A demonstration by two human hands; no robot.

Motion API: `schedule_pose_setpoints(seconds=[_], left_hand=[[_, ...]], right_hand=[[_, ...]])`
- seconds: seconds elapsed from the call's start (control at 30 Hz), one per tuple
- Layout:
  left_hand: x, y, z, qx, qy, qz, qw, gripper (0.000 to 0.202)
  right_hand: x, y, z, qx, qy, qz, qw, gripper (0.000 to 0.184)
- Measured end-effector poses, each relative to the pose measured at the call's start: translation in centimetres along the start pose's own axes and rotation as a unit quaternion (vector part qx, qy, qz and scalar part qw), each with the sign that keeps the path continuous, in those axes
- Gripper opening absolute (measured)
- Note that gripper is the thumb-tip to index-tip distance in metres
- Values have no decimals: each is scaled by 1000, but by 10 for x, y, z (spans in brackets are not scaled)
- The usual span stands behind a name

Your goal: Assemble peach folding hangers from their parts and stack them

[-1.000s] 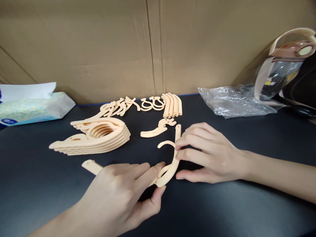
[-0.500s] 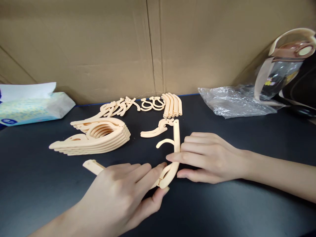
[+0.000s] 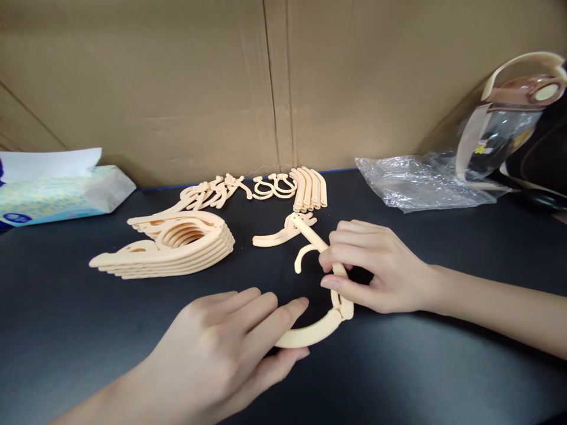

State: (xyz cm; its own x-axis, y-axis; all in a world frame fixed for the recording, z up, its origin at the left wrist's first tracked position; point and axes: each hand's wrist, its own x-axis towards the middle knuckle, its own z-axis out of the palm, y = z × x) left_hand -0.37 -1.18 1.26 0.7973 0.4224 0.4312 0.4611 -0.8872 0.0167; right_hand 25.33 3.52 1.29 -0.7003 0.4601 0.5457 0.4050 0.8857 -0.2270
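Observation:
A cream plastic folding clothes hanger [image 3: 312,335] is held low over the dark table between both hands. My left hand [image 3: 221,342] is closed around one curved arm, most of which it hides. My right hand [image 3: 376,268] pinches the other arm just above the joint; that arm slants up and left, with a small curved prong on its inner side. Behind its tip lies a small group of hanger pieces [image 3: 272,238]. Left of these, a stack of several hangers [image 3: 199,257] lies folded, beyond my left hand.
Along the table's back edge lie tangled hanger pieces [image 3: 212,192], hanger hooks [image 3: 275,188] and a row of curved hanger arms [image 3: 309,189]. A tissue pack [image 3: 57,189] stands at left. Clear plastic wrap [image 3: 407,183] and a drinking bottle [image 3: 509,130] are at right. Cardboard [image 3: 177,88] rises behind.
The hanger's joint has moved right, out from my left fingertips. The arm in my right hand has swung from upright to slanting left, and my right fingers have closed around it.

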Motion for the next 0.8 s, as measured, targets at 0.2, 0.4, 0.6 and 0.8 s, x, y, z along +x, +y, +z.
schedule_pose_setpoints(seconds=[0.2, 0.4, 0.6, 0.8], left_hand=[[1, 1, 0, 14, 18, -14, 1000, 22], [3, 1, -1, 10, 26, -23, 999, 20], [3, -1, -1, 6, 22, -40, 999, 20], [5, -2, 0, 11, 23, -45, 999, 15]], right_hand=[[1, 2, 2, 13, -43, 26, 999, 11], [0, 1, 4, 7, -17, 51, 999, 32], [0, 2, 2, -19, -39, 76, 996, 24], [1, 4, 2, -19, -51, 111, 992, 18]])
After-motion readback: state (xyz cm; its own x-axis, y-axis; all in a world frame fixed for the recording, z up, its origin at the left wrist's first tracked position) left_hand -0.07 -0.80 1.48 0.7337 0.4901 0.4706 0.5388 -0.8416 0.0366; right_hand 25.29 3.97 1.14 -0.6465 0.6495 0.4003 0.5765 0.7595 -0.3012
